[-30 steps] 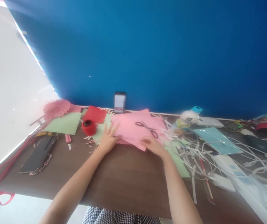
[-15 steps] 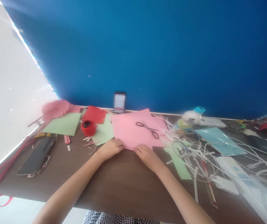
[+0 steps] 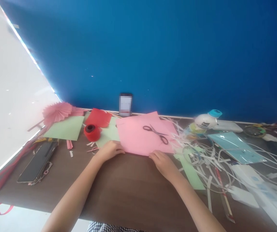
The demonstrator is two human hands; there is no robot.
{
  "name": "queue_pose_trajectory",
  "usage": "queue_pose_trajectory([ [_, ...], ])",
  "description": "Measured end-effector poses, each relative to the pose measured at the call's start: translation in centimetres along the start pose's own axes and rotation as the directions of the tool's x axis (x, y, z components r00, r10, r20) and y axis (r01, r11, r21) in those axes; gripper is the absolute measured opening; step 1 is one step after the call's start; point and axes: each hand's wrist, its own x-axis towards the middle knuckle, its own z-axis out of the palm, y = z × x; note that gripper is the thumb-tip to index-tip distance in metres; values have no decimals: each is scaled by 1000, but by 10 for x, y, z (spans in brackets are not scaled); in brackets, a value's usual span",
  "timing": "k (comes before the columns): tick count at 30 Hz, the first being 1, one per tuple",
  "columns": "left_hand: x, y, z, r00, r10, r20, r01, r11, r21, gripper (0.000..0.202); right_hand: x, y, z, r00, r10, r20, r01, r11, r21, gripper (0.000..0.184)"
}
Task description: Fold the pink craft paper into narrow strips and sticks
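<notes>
A pink sheet of paper (image 3: 133, 135) lies flat on the brown table, with dark-handled scissors (image 3: 157, 132) resting open on it. At its near left corner, my left hand (image 3: 109, 150) presses its bent fingers together on the edge. My right hand (image 3: 163, 162) has its fingertips closed on the near edge farther right. The thumbs are mostly hidden. Left of the sheet are a red roll of ribbon (image 3: 92, 132), a red paper square (image 3: 98, 118) and a green sheet (image 3: 108, 134).
A phone (image 3: 37, 161) lies at left near a pink pleated paper fan (image 3: 59, 112). Another phone (image 3: 125, 104) leans on the blue wall. At right are a white glue bottle (image 3: 204, 121), paper strips, cables, a blue packet (image 3: 237, 146) and a power strip (image 3: 252, 178).
My hands have slid apart along the near edge of the pink paper, the left one leftward and the right one rightward. The view has shifted slightly.
</notes>
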Motion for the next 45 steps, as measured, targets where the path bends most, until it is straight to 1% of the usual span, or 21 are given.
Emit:
queue_pose_trajectory([
  [3,2,-1,0,999,-29,-14,29,999,-29,26,4,3,1,999,47,-3,-47,998,43,24],
  [6,3,-3,-1,992,-123,-30,121,991,-63,27,6,9,2,995,95,-11,-93,990,106,27],
  [9,3,-3,-2,971,-238,-23,234,966,-105,32,5,18,5,986,161,-40,-154,978,140,27],
  [11,3,-3,-3,955,-297,-26,293,951,-104,34,4,23,7,977,206,-48,-198,970,143,28],
  [16,3,-2,-2,909,-411,-68,406,911,-68,34,5,29,11,968,253,-5,-248,952,178,31],
  [23,6,0,0,845,-526,-92,526,850,-24,35,12,25,10,909,415,34,-416,903,107,33],
  [27,7,1,4,810,-573,-123,582,812,49,36,17,25,9,884,459,84,-464,883,63,35],
  [29,7,1,5,802,-585,-121,595,799,83,38,18,26,9,878,468,103,-474,880,43,33],
  [31,7,2,6,812,-571,-121,583,806,100,37,19,28,10,876,472,95,-476,879,23,29],
  [32,6,2,6,822,-555,-125,567,817,101,35,19,29,11,883,463,74,-465,885,13,28],
  [34,6,3,6,844,-519,-135,532,841,95,33,18,30,12,908,418,9,-418,908,-7,27],
  [36,5,3,6,856,-501,-126,513,854,84,32,16,31,14,930,363,-57,-365,931,-20,29],
  [39,3,2,5,869,-483,-109,492,867,80,32,13,31,17,942,317,-109,-319,948,-1,31],
  [41,2,0,4,901,-417,-120,427,901,75,30,10,31,17,944,312,-107,-311,950,26,31],
  [43,1,-1,3,938,-318,-139,327,943,51,29,8,30,17,937,339,-80,-335,940,55,30],
  [45,-1,-3,1,959,-248,-139,249,968,-8,27,6,29,15,935,353,-38,-347,932,101,28],
])
